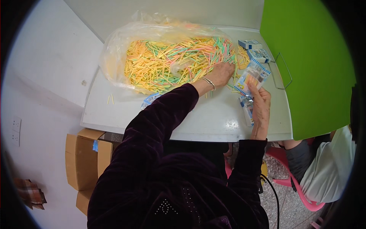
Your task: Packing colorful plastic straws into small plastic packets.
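A broad heap of thin pastel sticks (164,63), yellow, orange, green and pink, lies in a clear plastic bag (114,49) spread open on the white table (206,118). My left hand (221,74) rests at the heap's right edge, its fingers curled down against the sticks; the fingertips are hidden. To the right, my right hand (261,105) pinches the lower end of a small clear packet (252,77) with blue striped edges, held tilted above the table. Something orange-pink shows through the packet. Below it lies a flat blue-and-white package (247,110), close to my right hand.
Two blue-and-white packs (254,49) lie at the back right beside a wire stand (284,72). More striped packets (150,100) lie by my left sleeve. Two loose sticks (110,99) lie at left. A green panel (309,57) bounds the right; a cardboard box (85,160) stands lower left. Another person (328,164) sits at right.
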Available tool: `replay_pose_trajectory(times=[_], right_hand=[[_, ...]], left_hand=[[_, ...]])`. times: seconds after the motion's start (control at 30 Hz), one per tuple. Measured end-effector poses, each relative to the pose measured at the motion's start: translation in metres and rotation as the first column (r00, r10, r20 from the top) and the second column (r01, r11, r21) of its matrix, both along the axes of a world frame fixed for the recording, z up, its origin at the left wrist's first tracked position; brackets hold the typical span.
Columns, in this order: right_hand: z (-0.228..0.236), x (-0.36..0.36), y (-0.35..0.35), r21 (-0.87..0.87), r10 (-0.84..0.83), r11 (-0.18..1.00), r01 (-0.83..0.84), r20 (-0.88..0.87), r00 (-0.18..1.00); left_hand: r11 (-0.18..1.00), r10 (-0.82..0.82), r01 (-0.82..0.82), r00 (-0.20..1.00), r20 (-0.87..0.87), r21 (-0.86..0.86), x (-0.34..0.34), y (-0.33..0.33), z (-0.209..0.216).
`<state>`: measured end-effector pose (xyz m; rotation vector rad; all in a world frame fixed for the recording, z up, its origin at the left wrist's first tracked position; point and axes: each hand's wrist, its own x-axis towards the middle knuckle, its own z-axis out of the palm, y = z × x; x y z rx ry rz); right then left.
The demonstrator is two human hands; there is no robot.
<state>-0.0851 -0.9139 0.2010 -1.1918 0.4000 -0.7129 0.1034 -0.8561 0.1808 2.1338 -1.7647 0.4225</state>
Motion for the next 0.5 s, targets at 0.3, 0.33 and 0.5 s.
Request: replay_pose_trajectory(times=[0.3,0.33,0.5], right_hand=[[-0.003,0.007,0.012,-0.037,0.157,0.987,-0.159,-0.058,0.986],[-0.004,0.007,0.012,-0.034,0.155,0.987,-0.157,-0.058,0.986],[-0.001,0.007,0.021,-0.062,0.271,0.957,-0.282,-0.148,0.951]], left_hand=[[0.997,0.078,-0.064,0.945,-0.316,0.053,0.019,0.032,0.039],[0.998,0.009,-0.039,0.886,-0.464,-0.057,0.018,0.038,0.054],[0.920,-0.347,-0.003,0.462,-0.816,-0.392,0.005,0.059,0.114]])
